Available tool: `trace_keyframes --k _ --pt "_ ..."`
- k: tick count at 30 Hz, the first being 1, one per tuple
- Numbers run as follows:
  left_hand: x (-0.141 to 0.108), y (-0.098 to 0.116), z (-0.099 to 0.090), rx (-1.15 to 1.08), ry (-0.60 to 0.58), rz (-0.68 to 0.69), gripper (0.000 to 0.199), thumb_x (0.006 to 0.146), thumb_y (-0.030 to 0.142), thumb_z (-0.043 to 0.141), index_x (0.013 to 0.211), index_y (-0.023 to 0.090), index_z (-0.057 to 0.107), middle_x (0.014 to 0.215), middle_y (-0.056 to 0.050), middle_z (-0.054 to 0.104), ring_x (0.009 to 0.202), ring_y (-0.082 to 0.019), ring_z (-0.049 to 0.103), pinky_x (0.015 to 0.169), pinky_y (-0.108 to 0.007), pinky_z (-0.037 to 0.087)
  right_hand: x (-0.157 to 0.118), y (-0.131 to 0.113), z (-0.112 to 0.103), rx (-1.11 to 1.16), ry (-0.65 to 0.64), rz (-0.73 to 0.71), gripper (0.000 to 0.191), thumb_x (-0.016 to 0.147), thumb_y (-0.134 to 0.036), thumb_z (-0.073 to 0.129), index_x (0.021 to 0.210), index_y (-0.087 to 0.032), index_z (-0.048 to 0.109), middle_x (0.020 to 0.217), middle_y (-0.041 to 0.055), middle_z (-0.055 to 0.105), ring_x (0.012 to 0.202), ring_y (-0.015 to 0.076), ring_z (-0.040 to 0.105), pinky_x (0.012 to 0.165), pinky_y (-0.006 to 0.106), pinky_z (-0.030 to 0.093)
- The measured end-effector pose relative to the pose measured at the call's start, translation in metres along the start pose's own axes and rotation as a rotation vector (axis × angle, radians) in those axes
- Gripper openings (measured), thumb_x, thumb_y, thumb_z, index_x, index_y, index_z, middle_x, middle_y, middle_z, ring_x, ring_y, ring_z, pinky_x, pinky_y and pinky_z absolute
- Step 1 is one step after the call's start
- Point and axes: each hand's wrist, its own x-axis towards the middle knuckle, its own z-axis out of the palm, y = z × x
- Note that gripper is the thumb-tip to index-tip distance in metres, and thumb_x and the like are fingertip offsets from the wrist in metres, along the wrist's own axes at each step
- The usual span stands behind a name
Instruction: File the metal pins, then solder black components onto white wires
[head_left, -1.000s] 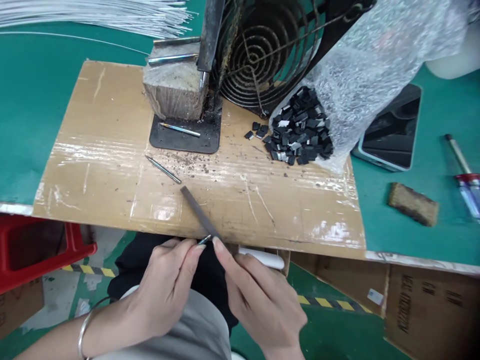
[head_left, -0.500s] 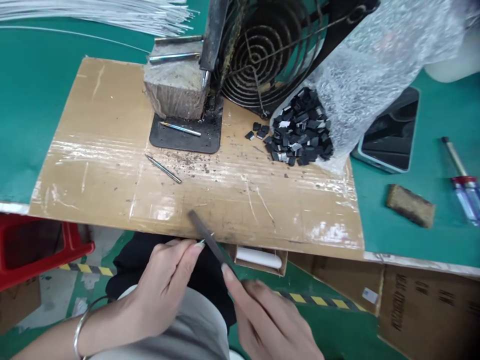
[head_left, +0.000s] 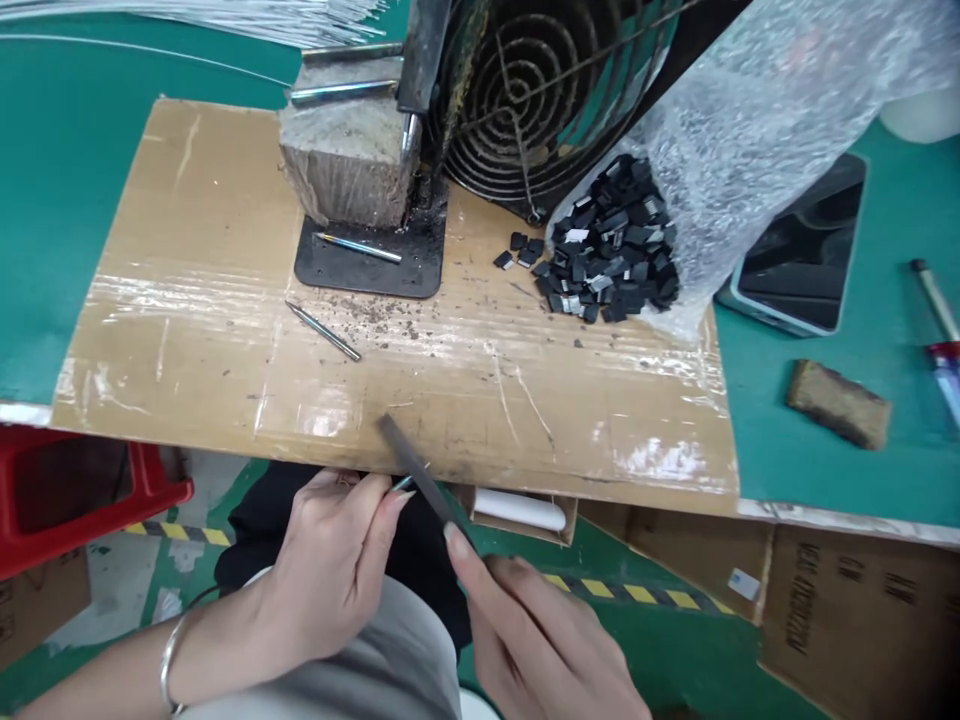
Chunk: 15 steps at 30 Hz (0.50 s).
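Observation:
My left hand (head_left: 337, 560) is closed around a thin metal rod (head_left: 403, 483), whose tip pokes out past the thumb at the table's front edge. My right hand (head_left: 536, 630) grips a flat dark file (head_left: 420, 478), its blade slanting up and left across the rod's tip. On the taped cardboard sheet (head_left: 202, 360) lies a pointed metal rod (head_left: 324, 331). Another pointed rod (head_left: 360, 247) rests on a black plate (head_left: 367, 275) in front of a grey block (head_left: 345, 170).
Behind stands a black fan guard (head_left: 517, 100). Small black parts (head_left: 615, 240) spill from a clear plastic bag (head_left: 750, 130). To the right are a grey-rimmed tray (head_left: 802, 245) and a brown block (head_left: 838, 403). A red stool (head_left: 150, 490) is at lower left.
The view has shifted slightly. Both hands keep their hold, and the file and rod have moved only a little against each other.

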Motion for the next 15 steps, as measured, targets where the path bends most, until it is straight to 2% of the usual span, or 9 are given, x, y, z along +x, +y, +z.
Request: trace_keyframes --k 5,10,15 --pt "0.001 0.003 -0.004 -0.133 -0.071 -0.123 0.036 0.105 0.012 0.038 0.071 0.024 0.041 0.062 0.005 0.048 0.056 -0.014 0.045 0.057 -0.027 0.037 0.015 0.002 0.007 0.025 -0.005 -0.014 0.067 0.096 0.000 0.058 0.157 -0.024 0.045 0.077 -0.0018 0.074 0.063 0.0083 0.065 0.072 0.019 0.052" --pt "0.001 0.006 -0.007 -0.275 -0.129 -0.223 0.039 0.108 0.017 0.037 0.069 0.024 0.040 0.059 0.006 0.043 0.052 -0.012 0.041 0.054 -0.026 0.034 0.002 0.000 -0.003 0.019 0.012 0.025 0.062 0.094 0.001 0.059 0.151 -0.024 0.055 0.071 -0.0019 0.072 0.061 0.0100 0.065 0.067 0.020 0.052" --pt "-0.001 0.006 -0.006 -0.336 -0.166 -0.324 0.043 0.109 0.024 0.037 0.066 0.024 0.041 0.054 0.007 0.040 0.048 -0.012 0.039 0.052 -0.028 0.033 0.012 0.004 0.008 0.019 0.044 -0.001 0.055 0.094 0.000 0.061 0.144 -0.022 0.065 0.078 -0.0011 0.075 0.063 0.0087 0.066 0.071 0.019 0.053"
